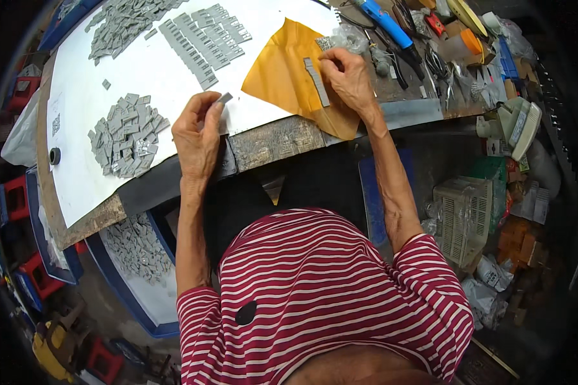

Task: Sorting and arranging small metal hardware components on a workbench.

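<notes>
My left hand (198, 133) is closed in a pinch on a small grey rectangular piece (225, 98), held above the table's front edge. At the right, my right hand (348, 76) has its fingers bent together beside a short row of grey pieces (316, 82). Whether anything is between those fingers is hidden. That row lies on a creased orange-brown sheet (279, 67), whose corner hangs over the edge. Left of my left hand is a loose heap of similar pieces (127, 135). Several neat rows of pieces (202, 45) lie farther back, next to another large heap (125, 29).
White paper (70, 167) covers the worktop. Pliers, a blue-handled tool (385, 22) and an orange-capped container (462, 46) crowd the right side. Below the table's left side sits a blue tray (157, 324) of pieces. A cream plastic crate (462, 221) stands at the lower right.
</notes>
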The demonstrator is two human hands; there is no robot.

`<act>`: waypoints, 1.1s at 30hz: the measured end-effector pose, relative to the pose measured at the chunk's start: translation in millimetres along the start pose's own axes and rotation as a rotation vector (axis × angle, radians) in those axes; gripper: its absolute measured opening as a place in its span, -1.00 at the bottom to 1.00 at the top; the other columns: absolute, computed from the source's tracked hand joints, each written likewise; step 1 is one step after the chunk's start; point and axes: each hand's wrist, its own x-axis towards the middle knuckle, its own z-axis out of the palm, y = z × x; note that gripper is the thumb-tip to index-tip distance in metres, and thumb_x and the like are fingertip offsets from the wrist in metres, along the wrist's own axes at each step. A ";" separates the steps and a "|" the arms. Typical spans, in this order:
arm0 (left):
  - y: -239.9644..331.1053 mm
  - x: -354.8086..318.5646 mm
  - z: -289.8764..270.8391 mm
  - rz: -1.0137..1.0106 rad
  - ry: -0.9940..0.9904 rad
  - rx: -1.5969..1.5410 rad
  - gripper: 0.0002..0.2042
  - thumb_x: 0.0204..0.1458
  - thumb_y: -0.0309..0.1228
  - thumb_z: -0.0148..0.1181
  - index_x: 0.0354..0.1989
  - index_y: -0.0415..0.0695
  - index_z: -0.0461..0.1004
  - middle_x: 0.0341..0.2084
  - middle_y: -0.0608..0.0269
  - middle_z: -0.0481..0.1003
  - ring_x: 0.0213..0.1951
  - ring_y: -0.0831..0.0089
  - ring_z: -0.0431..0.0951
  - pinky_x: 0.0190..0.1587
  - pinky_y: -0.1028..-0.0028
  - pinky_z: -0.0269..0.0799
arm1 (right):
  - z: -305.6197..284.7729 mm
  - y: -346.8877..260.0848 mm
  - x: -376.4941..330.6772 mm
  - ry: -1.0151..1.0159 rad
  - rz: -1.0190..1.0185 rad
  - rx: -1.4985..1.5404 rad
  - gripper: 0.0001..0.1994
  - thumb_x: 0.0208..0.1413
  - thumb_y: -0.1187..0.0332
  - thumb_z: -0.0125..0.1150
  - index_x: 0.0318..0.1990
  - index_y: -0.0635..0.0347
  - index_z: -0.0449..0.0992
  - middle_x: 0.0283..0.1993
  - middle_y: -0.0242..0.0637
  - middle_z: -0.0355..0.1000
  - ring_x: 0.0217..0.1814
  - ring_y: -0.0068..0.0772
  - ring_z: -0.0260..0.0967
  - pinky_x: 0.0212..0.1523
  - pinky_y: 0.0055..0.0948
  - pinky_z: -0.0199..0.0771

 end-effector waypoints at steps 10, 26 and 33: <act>0.3 -5.1 1.3 0.040 0.058 0.076 -0.87 -0.02 -0.53 0.06 -0.32 -0.31 0.45 -0.49 0.16 0.49 -0.42 0.47 0.49 -0.34 0.54 0.37 | 10.1 -1.9 16.3 -0.086 -0.264 -0.255 -0.88 -0.02 0.49 0.01 -0.35 0.33 0.44 -0.39 -0.12 0.35 -0.36 -0.14 0.34 -0.32 -0.31 0.34; -2.5 -4.6 2.9 0.050 0.049 0.064 -0.86 -0.03 -0.55 0.06 -0.30 -0.31 0.45 -0.48 0.13 0.49 -0.42 0.45 0.50 -0.35 0.53 0.39 | -1.1 6.3 33.1 -0.297 -0.252 -0.229 -0.88 0.01 0.45 0.05 -0.34 0.34 0.36 -0.46 -0.22 0.31 -0.43 -0.38 0.27 -0.37 -0.43 0.29; -5.0 -5.4 3.4 0.061 0.049 0.057 -0.86 -0.04 -0.56 0.07 -0.30 -0.32 0.44 -0.47 0.13 0.49 -0.43 0.46 0.49 -0.36 0.54 0.38 | -3.1 4.2 35.4 -0.325 -0.288 -0.230 -0.86 0.04 0.42 0.02 -0.32 0.33 0.36 -0.46 -0.20 0.32 -0.43 -0.36 0.28 -0.35 -0.42 0.30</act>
